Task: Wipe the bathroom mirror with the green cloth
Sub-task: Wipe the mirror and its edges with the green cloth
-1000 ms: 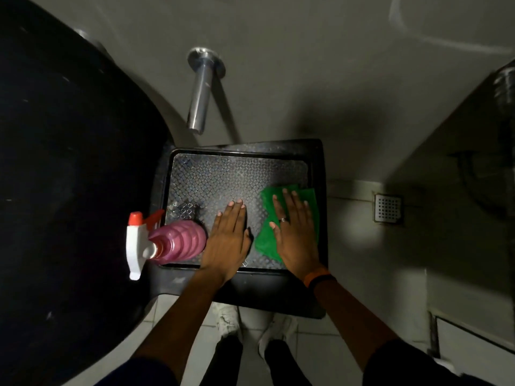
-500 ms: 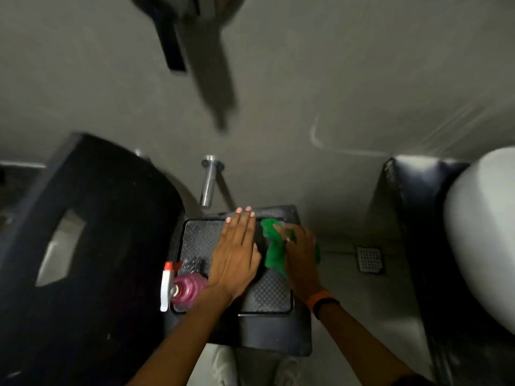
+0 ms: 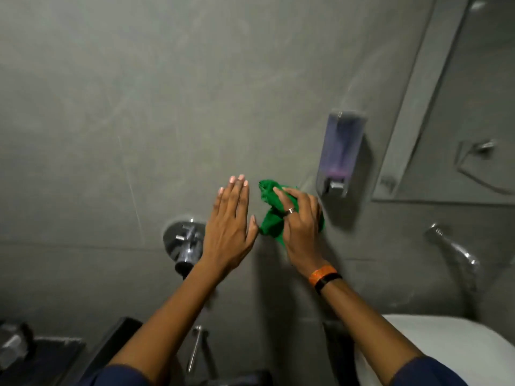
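Overhead, right hand (image 3: 302, 227) fingers bunched around green cloth (image 3: 271, 218), left hand (image 3: 231, 227) flat, fingers together, just beside.

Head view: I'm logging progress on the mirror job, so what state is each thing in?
green cloth: bunched, gripped in right hand
right hand: closed on cloth, raised
left hand: open, flat, empty
mirror: not yet touched
soap dispenser: wall-mounted, little liquid left
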The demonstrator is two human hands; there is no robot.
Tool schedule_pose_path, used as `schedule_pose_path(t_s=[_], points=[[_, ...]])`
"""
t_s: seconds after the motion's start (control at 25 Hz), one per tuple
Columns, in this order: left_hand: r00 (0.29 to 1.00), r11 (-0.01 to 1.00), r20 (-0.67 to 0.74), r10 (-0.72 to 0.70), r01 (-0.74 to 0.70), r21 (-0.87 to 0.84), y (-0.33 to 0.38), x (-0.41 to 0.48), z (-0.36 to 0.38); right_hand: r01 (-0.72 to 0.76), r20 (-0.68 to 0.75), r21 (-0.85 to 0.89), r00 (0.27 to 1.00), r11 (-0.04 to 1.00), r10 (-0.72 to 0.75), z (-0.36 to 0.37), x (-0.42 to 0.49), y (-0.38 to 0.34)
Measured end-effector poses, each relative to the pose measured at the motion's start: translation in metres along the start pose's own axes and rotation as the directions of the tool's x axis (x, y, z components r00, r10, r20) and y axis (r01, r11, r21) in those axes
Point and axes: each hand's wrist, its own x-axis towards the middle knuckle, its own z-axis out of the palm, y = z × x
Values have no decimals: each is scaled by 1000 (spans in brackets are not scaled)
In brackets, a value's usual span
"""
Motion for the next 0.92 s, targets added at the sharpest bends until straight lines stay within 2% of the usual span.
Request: schedule_pose_path(t_s=[0.04,0.16,0.4,0.52,0.6,0.64,0.68,0.72,0.76,0.8,0.84,0.92], points=[[999,1000,-50,15,-14,20,6,28,-18,41,-57,-4,998,999,-41,-13,33,-5],[983,995,-170,75,-61,82,22,102,-61,153,-224,-166,956,974,-189,-47,116,-18],[918,975,-335,213,-180,127,56,222,-110,270,-384,-375,826,887,-413,-115,237,-14],[871,959,-403,281,-247,137,71,267,-112,252,-474,-471,736,845,-484,-158,293,-3],[849,952,-430,306,-278,129,83,292,-107,203,-590,-470,651,859,-477,-195,339,10],[843,950,-439,312,-288,122,89,301,-102,185,-613,-476,632,860,-475,-212,359,19],[837,947,-443,320,-299,119,96,309,-98,181,-563,-516,665,837,-491,-228,374,32],[833,944,-446,327,-308,117,102,315,-93,186,-432,-577,757,795,-491,-239,384,50],[830,941,-447,335,-319,112,108,320,-87,187,-261,-610,871,770,-417,-246,387,69],[825,938,-450,341,-329,109,113,324,-81,170,-106,-596,952,785,-286,-248,386,89],[823,937,-452,344,-333,107,118,328,-76,136,-10,-540,986,831,-168,-244,381,106],[819,930,-443,364,-346,125,128,339,-66,94,-20,-425,993,900,-113,-229,375,132]])
